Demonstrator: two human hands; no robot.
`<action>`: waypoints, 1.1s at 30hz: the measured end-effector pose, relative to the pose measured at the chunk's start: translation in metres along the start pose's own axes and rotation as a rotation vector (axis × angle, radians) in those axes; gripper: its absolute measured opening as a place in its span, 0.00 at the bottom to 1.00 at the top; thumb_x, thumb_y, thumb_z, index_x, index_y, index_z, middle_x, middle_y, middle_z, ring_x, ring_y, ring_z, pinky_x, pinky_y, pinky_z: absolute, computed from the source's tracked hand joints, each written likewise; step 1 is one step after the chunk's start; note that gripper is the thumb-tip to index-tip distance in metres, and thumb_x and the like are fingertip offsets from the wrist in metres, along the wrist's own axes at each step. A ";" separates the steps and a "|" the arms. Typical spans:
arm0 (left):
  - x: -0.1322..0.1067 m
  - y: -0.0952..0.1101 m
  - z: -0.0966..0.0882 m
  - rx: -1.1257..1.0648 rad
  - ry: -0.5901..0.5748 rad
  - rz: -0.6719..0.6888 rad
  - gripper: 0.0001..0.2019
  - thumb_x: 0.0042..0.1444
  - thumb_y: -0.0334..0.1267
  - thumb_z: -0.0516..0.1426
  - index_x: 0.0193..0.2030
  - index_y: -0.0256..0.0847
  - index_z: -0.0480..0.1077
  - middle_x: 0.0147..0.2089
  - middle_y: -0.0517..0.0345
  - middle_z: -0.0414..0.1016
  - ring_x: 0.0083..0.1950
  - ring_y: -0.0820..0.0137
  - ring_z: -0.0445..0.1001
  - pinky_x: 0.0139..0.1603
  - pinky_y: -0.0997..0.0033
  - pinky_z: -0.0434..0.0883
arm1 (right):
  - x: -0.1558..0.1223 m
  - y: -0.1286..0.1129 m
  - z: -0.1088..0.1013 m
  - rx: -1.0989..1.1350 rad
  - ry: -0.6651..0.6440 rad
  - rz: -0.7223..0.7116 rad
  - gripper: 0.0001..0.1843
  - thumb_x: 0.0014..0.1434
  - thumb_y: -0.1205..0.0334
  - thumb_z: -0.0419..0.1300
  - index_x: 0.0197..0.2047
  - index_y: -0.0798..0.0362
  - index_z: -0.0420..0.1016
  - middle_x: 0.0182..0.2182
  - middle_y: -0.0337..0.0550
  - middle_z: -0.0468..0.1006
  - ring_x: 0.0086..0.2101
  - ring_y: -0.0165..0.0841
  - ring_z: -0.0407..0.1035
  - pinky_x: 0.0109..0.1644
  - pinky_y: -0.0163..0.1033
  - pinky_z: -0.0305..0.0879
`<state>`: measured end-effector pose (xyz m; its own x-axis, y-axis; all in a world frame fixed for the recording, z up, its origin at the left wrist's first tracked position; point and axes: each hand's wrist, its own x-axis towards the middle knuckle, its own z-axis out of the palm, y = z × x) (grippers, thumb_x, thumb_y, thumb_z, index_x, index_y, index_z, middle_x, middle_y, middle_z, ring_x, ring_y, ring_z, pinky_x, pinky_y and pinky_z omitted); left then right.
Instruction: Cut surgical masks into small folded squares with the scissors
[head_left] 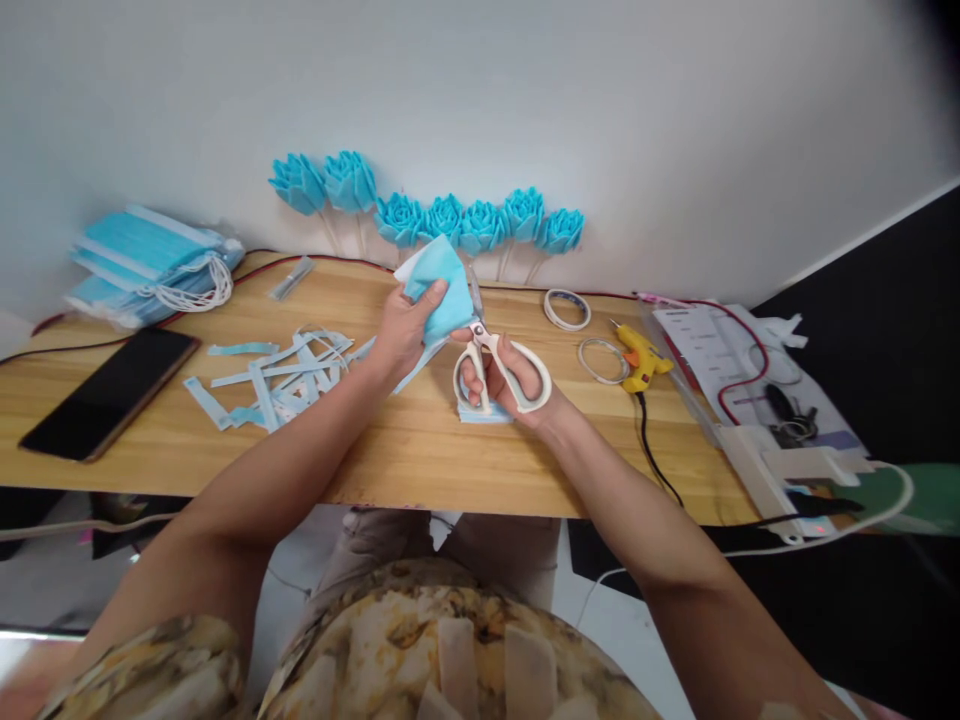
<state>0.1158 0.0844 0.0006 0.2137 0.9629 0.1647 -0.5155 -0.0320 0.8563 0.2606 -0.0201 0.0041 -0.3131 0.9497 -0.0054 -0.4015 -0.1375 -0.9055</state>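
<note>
My left hand (405, 330) pinches a piece of blue and white face mask fabric (444, 285) with the thumb on top, held above the table. My right hand (514, 375) is closed in the handles of white-handled scissors (531, 378). Their blades point away from me along the right edge of the fabric; whether they are apart I cannot tell. A narrow light blue strip (416, 368) hangs below the fabric. Under my right hand lies a small stack of blue pieces (484, 412), partly hidden. Cut strips (277, 375) lie in a loose heap left of my left hand.
Blue fabric flowers (484, 225) on pale stems lean along the wall. Stacked masks (146, 250) and a phone (109, 393) are on the left. At right are a tape roll (567, 310), a wire coil (602, 361), a yellow glue gun (641, 360) and a power strip (761, 485).
</note>
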 end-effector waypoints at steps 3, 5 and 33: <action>0.002 0.001 -0.001 -0.022 0.018 -0.010 0.27 0.42 0.56 0.74 0.40 0.39 0.74 0.36 0.57 0.81 0.40 0.66 0.81 0.42 0.69 0.77 | 0.000 0.001 -0.001 -0.014 -0.001 0.015 0.36 0.58 0.31 0.63 0.55 0.52 0.73 0.27 0.35 0.74 0.24 0.28 0.68 0.27 0.36 0.70; 0.004 0.002 -0.002 -0.049 0.029 -0.014 0.27 0.41 0.56 0.74 0.39 0.39 0.74 0.36 0.57 0.82 0.39 0.67 0.81 0.42 0.69 0.77 | 0.000 0.000 -0.001 -0.023 0.001 0.016 0.35 0.58 0.32 0.63 0.56 0.52 0.73 0.28 0.36 0.74 0.24 0.29 0.68 0.27 0.37 0.70; -0.003 0.005 0.004 -0.082 -0.036 -0.052 0.23 0.42 0.50 0.75 0.39 0.39 0.76 0.40 0.56 0.84 0.39 0.68 0.81 0.41 0.71 0.78 | -0.002 -0.002 0.008 -0.019 0.094 -0.082 0.35 0.57 0.33 0.66 0.52 0.55 0.73 0.22 0.30 0.68 0.18 0.23 0.56 0.19 0.33 0.54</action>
<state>0.1158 0.0799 0.0064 0.2713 0.9523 0.1397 -0.5686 0.0415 0.8215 0.2558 -0.0240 0.0095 -0.1975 0.9798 0.0303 -0.4060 -0.0537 -0.9123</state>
